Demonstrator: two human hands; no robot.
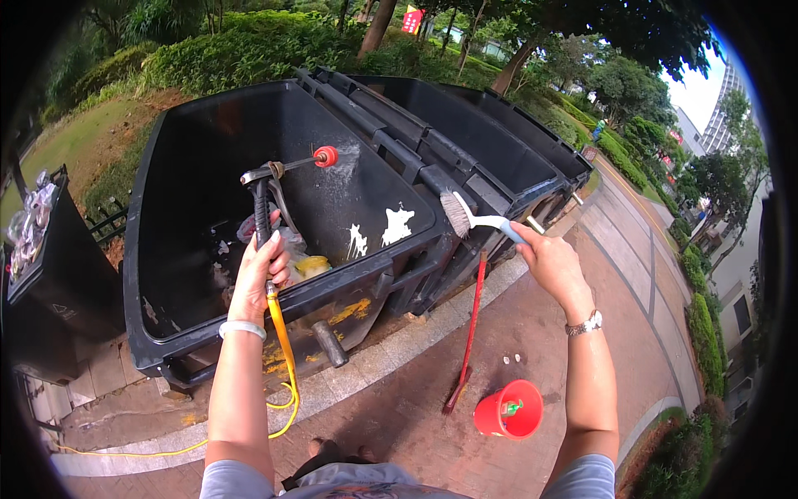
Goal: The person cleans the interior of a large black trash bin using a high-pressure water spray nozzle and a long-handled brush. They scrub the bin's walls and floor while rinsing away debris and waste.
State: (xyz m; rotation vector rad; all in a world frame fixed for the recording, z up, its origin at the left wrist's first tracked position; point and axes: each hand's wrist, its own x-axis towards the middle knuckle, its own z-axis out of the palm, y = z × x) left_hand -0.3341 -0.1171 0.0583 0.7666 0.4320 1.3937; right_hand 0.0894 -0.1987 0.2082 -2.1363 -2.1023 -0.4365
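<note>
My left hand [262, 268] is closed round the black grip of a metal spray gun [263, 199] with a red round nozzle; a yellow hose [283, 337] runs down from it. The nozzle points into a large black plastic waste bin [349, 284], over its open top. White splashes mark the inner wall, and plastic bags and a yellow item [312, 266] lie at the bottom. My right hand [552, 265] grips the blue-tipped white handle of a scrub brush [458, 214]. The brush's bristles are beside the bin's outer right edge; whether they touch it I cannot tell.
A red bucket [508, 410] holding a green-topped bottle stands on the paving, near a red-handled broom [475, 318]. Another open black bin [486, 137] adjoins at the back right. A smaller bin full of bags [62, 312] stands left. The hose crosses the stone kerb [368, 362].
</note>
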